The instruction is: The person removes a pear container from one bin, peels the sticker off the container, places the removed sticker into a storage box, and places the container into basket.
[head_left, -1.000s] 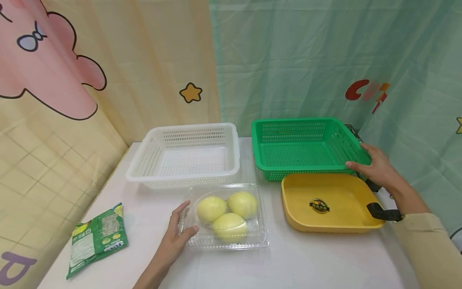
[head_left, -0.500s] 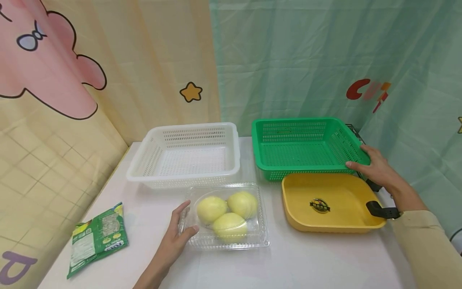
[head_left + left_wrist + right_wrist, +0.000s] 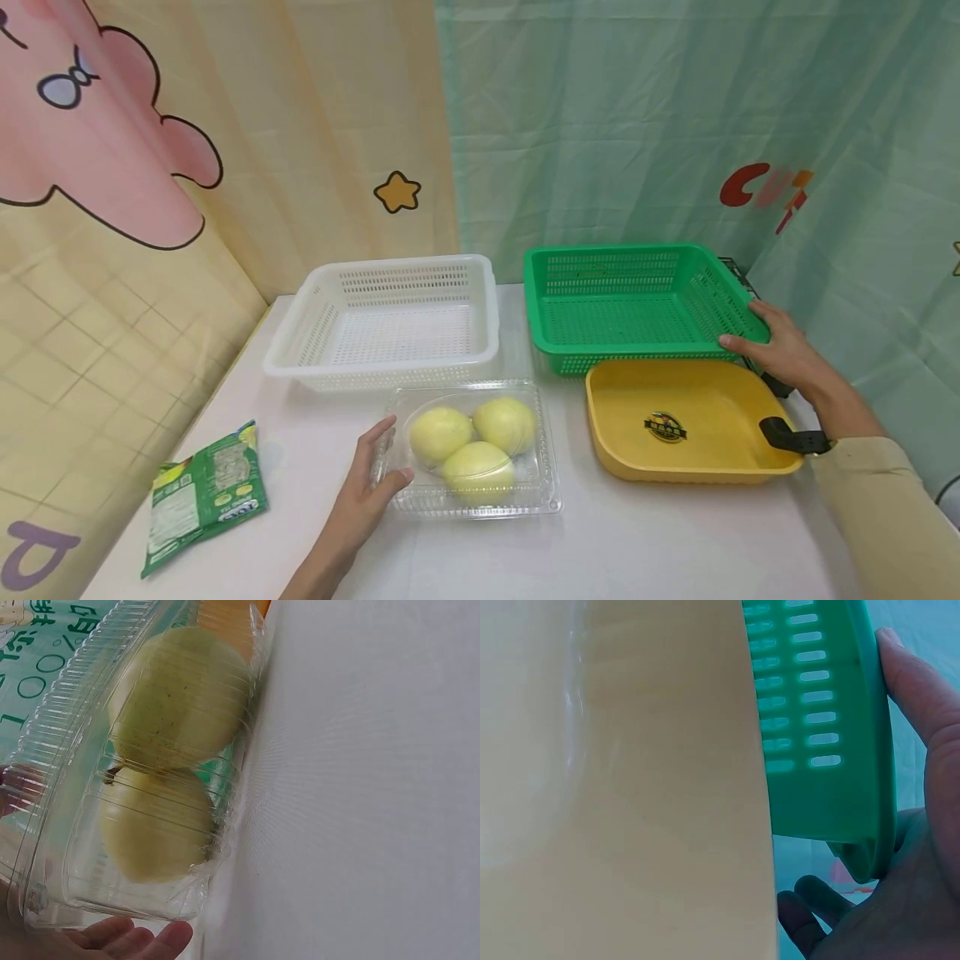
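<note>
A clear plastic clamshell box [image 3: 474,450] with three yellow-green apples [image 3: 478,471] lies on the white table [image 3: 637,542]. My left hand [image 3: 367,487] rests against its left side, thumb on the near edge and fingers on the lid. In the left wrist view the box [image 3: 142,772] and my fingertips [image 3: 142,937] fill the frame. My right hand [image 3: 776,346] grips the near right corner of the green basket [image 3: 637,304], thumb on the rim. In the right wrist view the green basket [image 3: 825,727] sits in my right hand [image 3: 922,825].
An empty white basket [image 3: 390,321] stands at the back left. A yellow tray [image 3: 686,421] lies in front of the green basket. A green snack packet [image 3: 202,496] lies near the table's left edge. Curtains hang close behind and to the left.
</note>
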Available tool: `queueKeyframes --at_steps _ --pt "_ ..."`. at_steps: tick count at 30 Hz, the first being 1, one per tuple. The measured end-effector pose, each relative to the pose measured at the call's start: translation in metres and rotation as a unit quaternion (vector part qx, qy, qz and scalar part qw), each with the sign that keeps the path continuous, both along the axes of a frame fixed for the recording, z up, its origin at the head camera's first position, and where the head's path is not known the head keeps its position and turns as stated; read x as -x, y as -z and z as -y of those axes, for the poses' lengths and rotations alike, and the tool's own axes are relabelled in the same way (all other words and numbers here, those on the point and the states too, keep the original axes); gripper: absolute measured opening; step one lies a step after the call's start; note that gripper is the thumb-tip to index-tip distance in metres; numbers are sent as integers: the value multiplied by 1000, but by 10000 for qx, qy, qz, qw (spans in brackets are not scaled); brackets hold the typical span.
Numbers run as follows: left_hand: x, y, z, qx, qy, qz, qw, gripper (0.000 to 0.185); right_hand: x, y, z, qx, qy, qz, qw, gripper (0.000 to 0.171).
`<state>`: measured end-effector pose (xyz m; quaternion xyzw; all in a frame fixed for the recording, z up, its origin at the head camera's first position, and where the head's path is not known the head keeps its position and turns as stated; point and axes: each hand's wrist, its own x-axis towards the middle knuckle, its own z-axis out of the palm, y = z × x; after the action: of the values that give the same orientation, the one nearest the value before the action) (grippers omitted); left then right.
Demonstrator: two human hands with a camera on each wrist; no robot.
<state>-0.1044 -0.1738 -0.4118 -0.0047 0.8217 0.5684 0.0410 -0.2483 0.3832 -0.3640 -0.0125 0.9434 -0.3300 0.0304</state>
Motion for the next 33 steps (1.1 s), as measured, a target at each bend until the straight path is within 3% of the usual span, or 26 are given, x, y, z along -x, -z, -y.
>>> queueKeyframes --at_steps 9,24,33 --pt "-1 -3 -1 -79 -79 55 9999 67 1 0 0 -4 -20 23 10000 93" --pt "-7 -12 -8 -630 58 -646 9959 59 1 2 0 -32 -43 -119 9999 92" --pt "-10 -19 -20 -1040 -423 -774 9907 55 1 2 -1 -21 -62 -89 9999 92"
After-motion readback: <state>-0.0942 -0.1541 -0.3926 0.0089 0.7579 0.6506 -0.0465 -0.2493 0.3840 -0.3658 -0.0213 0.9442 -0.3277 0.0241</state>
